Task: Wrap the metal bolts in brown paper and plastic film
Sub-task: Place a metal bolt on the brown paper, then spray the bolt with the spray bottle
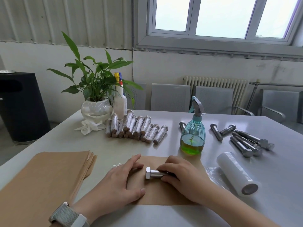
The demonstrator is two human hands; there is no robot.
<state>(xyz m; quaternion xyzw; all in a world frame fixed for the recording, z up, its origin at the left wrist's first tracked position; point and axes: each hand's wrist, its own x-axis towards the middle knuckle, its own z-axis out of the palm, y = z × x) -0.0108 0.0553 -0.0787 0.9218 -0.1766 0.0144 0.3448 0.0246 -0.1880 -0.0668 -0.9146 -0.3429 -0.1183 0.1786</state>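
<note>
- Stack of brown paper sheets lies at the table's near-left corner.
- My left hand lies flat, fingers straight, pressing the single brown paper sheet at the near edge.
- The silver hex-head steel bolt lies on that sheet between the hands, long axis left-right, head leftward.
- My right hand, the nearer one, pinches its shank.
- Blue spray bottle holds green liquid.
- Clear film roll lies at the right.

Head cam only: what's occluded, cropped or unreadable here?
- Threaded end of the silver hex-head bolt on the brown paper sheet: covered by the right hand.
- Paper under the left hand: hidden by its palm.
- Stack of brown paper sheets: cut off by the lower left edge.
- One loose grey bolt: mostly behind the teal spray bottle.
- White spray bottle: label too small.
</note>
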